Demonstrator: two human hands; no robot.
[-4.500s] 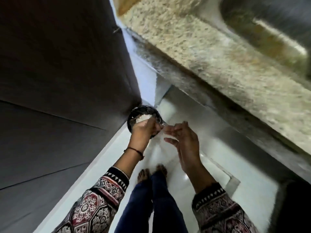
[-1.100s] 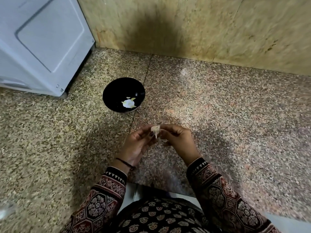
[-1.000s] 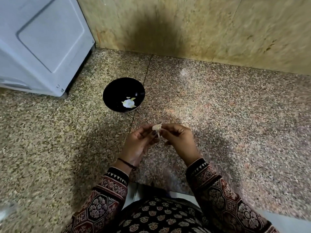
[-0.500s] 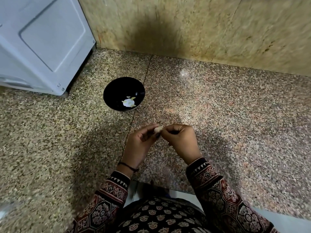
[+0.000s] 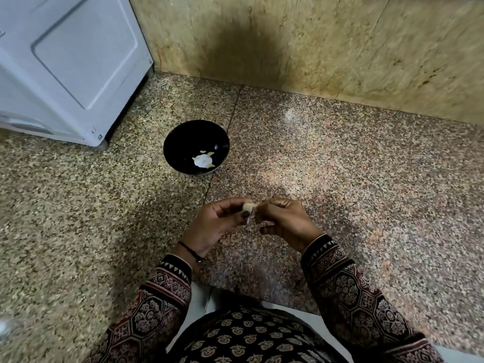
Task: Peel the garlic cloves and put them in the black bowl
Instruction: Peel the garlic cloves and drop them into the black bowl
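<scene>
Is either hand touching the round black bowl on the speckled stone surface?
No, the left hand and right hand both pinch a small pale garlic clove, apart from the round black bowl.

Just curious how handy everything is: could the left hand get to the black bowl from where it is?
Probably yes. The bowl sits on the counter just beyond the left hand, with nothing between them. It and the right hand pinch a garlic clove, though, so it is busy.
</scene>
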